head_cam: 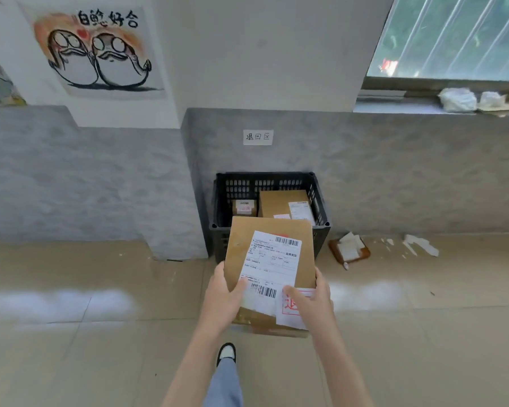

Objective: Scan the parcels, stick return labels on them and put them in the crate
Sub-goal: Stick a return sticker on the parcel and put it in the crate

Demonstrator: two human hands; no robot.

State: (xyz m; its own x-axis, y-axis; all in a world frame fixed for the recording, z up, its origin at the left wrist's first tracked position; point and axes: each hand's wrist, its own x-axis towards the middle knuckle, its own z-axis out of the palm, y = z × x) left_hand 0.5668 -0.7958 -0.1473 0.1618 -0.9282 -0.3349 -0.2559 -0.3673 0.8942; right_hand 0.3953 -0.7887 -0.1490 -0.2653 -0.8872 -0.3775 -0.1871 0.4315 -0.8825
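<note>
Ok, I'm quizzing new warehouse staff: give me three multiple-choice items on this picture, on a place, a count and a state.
1. Where does the crate stand? A on the windowsill; B on the floor by the wall; C on a table.
2. How many parcels lie in the crate? A none; B two; C five.
3. The labelled parcel in front is: A gripped by the left hand and right hand; B lying on the floor; C on the windowsill.
Answers: 1 B, it sits on the floor. 2 B, a small parcel and a larger parcel show inside. 3 A, both hands curl round its near end.
</note>
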